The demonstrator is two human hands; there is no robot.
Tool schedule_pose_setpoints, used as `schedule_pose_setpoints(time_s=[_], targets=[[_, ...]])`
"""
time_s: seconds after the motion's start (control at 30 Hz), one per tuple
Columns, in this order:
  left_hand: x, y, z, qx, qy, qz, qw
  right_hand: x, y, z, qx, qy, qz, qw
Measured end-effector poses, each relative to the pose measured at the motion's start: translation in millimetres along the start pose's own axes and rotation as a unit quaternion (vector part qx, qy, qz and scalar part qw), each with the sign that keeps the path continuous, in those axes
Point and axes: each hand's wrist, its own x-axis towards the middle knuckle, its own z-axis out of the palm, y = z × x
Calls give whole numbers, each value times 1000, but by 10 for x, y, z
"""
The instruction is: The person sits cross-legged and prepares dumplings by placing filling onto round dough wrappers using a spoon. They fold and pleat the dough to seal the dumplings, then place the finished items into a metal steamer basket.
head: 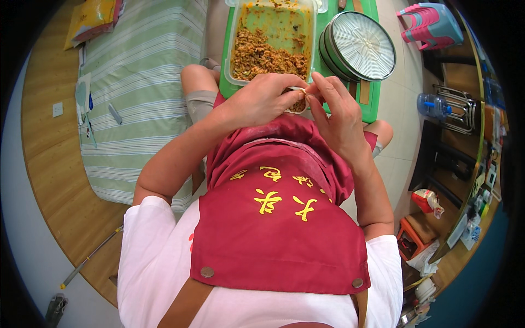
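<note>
Between my hands is a thin white dough wrapper (307,107) with brown minced filling showing in its open top. My left hand (260,100) cups it, thumb and index finger at its upper edge. My right hand (338,108) pinches the wrapper's right edge between thumb and fingertips. Just beyond my hands a clear plastic tub (268,20) holds reddish-brown chopped filling (262,55), heaped toward its near side. The wrapper is held over my lap, close to the tub's near rim, and my left fingers hide part of it.
Tub and stacked round steamers (363,45) with a woven white tray surface stand on a green table (372,98). A bed with a striped sheet (135,82) is on the left. Plastic stools (434,24) and a water bottle (432,105) are at right.
</note>
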Motion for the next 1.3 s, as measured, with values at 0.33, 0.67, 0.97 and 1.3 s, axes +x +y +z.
schedule_pose_setpoints(time_s=[0.33, 0.67, 0.97, 1.3], targets=[[44, 262, -127, 23, -1, -38, 999, -17, -54, -13, 7, 44, 13, 999], [144, 242, -83, 86, 42, 7, 995, -95, -1, 6, -29, 62, 58, 996], [290, 367, -155, 91, 20, -5, 996, -47, 59, 13, 23, 132, 56, 989], [241, 24, 685, -498, 222, -33, 838, -40, 156, 275, 310, 215, 217, 900]])
